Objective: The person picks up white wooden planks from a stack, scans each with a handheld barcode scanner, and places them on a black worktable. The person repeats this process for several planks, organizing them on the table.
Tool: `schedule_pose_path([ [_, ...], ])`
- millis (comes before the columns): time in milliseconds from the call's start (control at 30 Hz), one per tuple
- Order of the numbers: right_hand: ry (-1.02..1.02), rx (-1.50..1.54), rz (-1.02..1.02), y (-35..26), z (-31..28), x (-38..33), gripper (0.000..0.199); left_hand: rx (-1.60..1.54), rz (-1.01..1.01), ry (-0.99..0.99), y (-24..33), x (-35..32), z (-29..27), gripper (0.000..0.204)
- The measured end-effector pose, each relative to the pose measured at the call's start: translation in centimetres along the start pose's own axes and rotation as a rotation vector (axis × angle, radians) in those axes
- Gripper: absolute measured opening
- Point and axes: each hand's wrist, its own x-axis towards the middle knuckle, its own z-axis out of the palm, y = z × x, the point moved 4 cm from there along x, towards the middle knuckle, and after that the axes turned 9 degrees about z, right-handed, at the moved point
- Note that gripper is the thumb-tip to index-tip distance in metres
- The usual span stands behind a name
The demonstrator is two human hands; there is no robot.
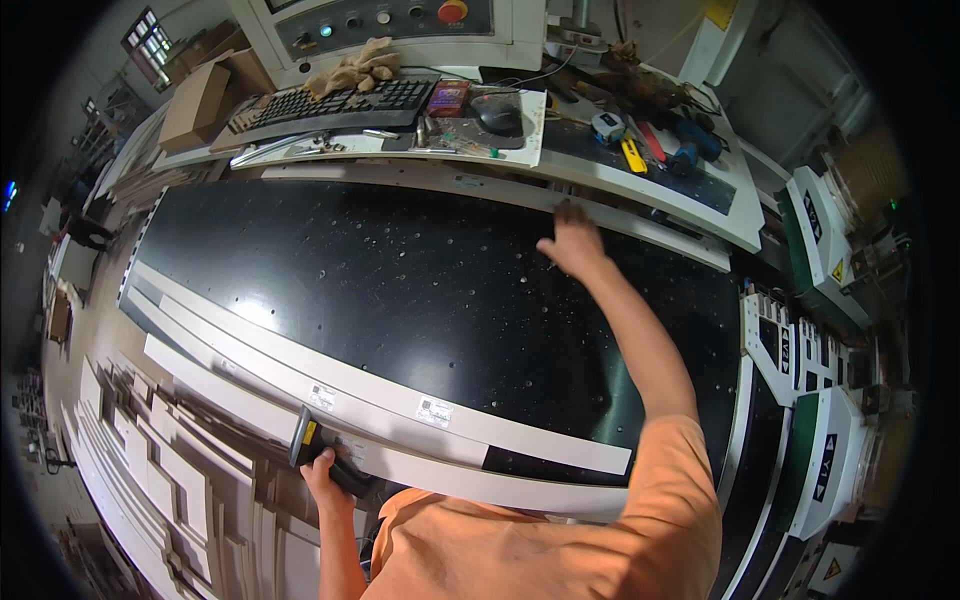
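In my left hand (322, 478) is a black handheld barcode scanner (338, 470) with a yellow label, held at the near edge of a black machine table (380, 270). My right hand (577, 242) reaches over the far part of that table, thumb spread from the fingers and nothing visible in it. Its fingertips are close to a long pale panel strip (655, 233) along the far edge; whether they touch it is unclear. Two long pale boards (530, 440) with white labels (434, 410) lie along the near side. Another long pale board (420, 467) runs closest to my body.
Beyond the table, a shelf bears a keyboard (330, 105), a glove (357, 68), a mouse (497, 114), a tape measure (607, 127) and other tools. A control panel (385, 22) rises behind. Many cut panels (190, 470) stand at the left; white machine units (825, 460) flank the right.
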Motion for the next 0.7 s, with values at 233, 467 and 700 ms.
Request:
schedule_pose_path([
  [233,0.228,0.263,-0.176,2.7,4.5,2.6,0.046,0.053,0.027,0.027,0.7,0.1,0.7,0.039],
  [467,0.263,0.291,-0.19,0.3,1.5,-14.0,0.053,0.031,-0.096,-0.026,-2.0,1.9,2.6,0.03],
  [700,-0.174,0.554,0.065,-2.4,-3.8,-25.4,0.052,0.011,-0.212,-0.115,-4.5,4.5,3.5,0.03],
])
